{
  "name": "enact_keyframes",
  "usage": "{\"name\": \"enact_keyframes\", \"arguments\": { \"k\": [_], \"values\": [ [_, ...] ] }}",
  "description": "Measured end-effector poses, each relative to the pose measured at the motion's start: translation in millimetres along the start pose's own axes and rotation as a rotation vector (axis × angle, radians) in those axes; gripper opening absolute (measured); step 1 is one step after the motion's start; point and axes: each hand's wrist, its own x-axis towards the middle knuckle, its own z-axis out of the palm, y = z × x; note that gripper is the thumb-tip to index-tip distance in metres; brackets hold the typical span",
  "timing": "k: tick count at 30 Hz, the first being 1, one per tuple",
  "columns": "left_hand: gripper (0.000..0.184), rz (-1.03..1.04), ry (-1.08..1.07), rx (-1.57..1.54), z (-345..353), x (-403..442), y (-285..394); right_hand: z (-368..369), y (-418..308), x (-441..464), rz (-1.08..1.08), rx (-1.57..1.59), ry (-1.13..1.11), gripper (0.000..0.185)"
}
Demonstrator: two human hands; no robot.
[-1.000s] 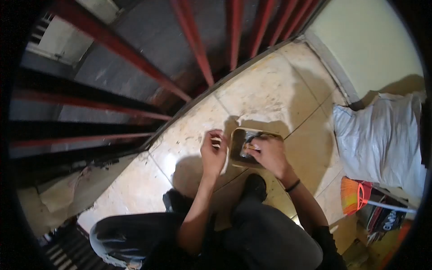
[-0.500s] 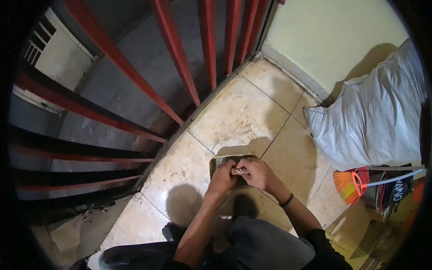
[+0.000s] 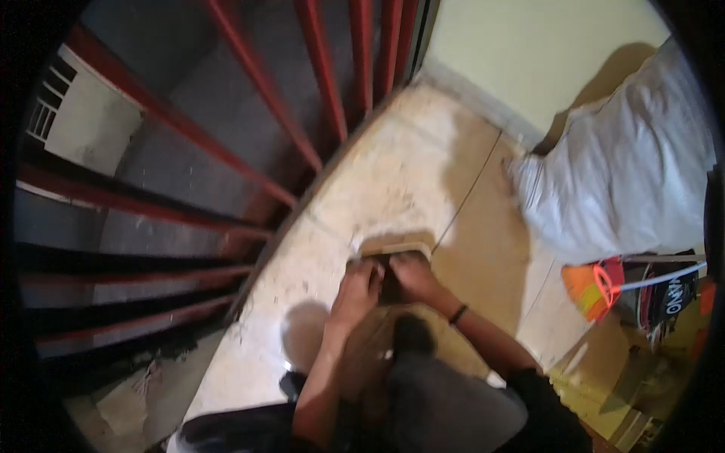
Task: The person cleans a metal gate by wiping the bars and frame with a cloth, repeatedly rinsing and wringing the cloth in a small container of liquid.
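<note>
Down at the tiled floor (image 3: pixel 385 181), the left hand (image 3: pixel 355 293) and the right hand (image 3: pixel 415 279) are leaning in side by side over the near part of the container (image 3: pixel 408 248), which is sitting between the red bars (image 3: pixel 325 72) and the white sack (image 3: pixel 615 166). Fingers are bending inward on both hands, but blur is hiding whether they're gripping anything.

Seemingly a home's porch or entryway — tiled floor (image 3: pixel 385 170), red metal bars (image 3: pixel 325 72) at left, orange-bristled broom (image 3: pixel 583 288) at right.

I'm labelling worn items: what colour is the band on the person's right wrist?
The wristband looks black, best seen in the head view.
</note>
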Motion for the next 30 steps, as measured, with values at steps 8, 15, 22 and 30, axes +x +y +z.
{"name": "enact_keyframes", "arguments": {
  "k": [8,15,22,30],
  "values": [
    [0.009,-0.12,-0.124,-0.51,-31,-18,7,-63,-35,-14,0.058,-0.041,0.001,0.022],
    [0.009,0.032,-0.183,-0.564,-45,-12,55,-142,-85,-35,-0.101,0.422,0.104,0.031],
    [0.02,-0.066,-0.143,-0.571,-66,-3,58,-178,-92,-45,-0.038,0.629,0.071,0.015],
    [0.012,-0.092,-0.168,-0.239,-62,-12,52,-149,-69,-47,-0.035,0.752,0.097,0.028]
  ]
}}
